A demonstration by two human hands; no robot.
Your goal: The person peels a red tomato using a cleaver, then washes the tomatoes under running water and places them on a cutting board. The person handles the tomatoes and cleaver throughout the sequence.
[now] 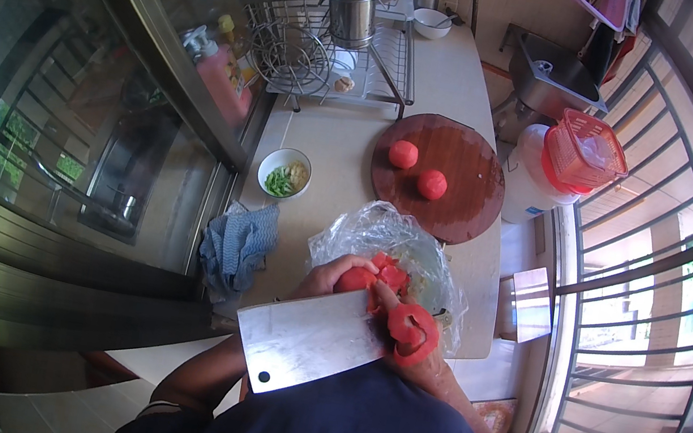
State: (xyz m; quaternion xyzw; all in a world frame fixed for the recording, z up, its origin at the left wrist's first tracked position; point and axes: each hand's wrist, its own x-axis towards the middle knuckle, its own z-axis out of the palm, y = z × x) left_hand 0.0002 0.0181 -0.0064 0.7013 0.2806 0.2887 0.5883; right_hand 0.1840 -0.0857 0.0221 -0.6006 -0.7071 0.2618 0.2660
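My left hand (330,275) is closed around a partly peeled tomato (355,280) above a clear plastic bag (354,231) spread open on the counter. My right hand (406,335) holds a cleaver (313,340), its broad blade lying leftward below the tomato; the handle is hidden in the hand. A loop of red tomato peel (413,329) drapes over the back of that hand. More red peel (391,275) lies in the bag. Beyond it, one peeled tomato (403,155) and another peeled tomato (432,184) rest on a round wooden cutting board (470,188).
On the counter's left stand a white bowl (285,173) of chopped greens and garlic and a crumpled blue cloth (237,243). A wire dish rack (403,76) stands at the back. Right of the counter are a plastic container (525,183) with a red basket (588,153) and barred windows.
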